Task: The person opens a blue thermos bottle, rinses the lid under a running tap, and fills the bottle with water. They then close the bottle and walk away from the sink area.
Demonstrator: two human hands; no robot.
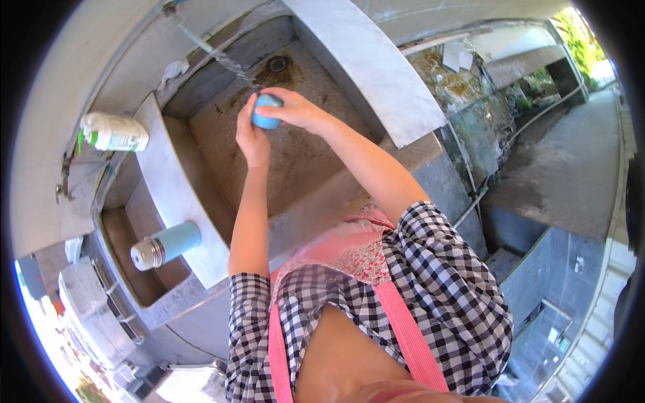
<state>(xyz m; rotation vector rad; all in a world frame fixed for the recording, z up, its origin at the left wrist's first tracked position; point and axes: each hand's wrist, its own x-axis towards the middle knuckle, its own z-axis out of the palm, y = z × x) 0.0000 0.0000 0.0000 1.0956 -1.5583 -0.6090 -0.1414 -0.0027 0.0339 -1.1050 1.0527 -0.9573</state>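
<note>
Both hands are closed round a small light blue cup (267, 113), which looks like the lid of a flask, over the stone sink (228, 161). My left hand (251, 138) grips its left side, while the fingers of my right hand (300, 109) curl over its top and right side. Water (232, 65) pours from a tap pipe (195, 37) and reaches the far side of the cup. On the marble ledge (178, 185) to the left stands a light blue vacuum flask (176, 243) with a steel neck and a pale stopper.
A white pump bottle (117, 133) with a green nozzle stands at the ledge's far end. Left of the ledge is a smaller basin (131, 201). A wide marble slab (369, 60) borders the sink on the right. A drain (276, 64) lies at the sink's far end.
</note>
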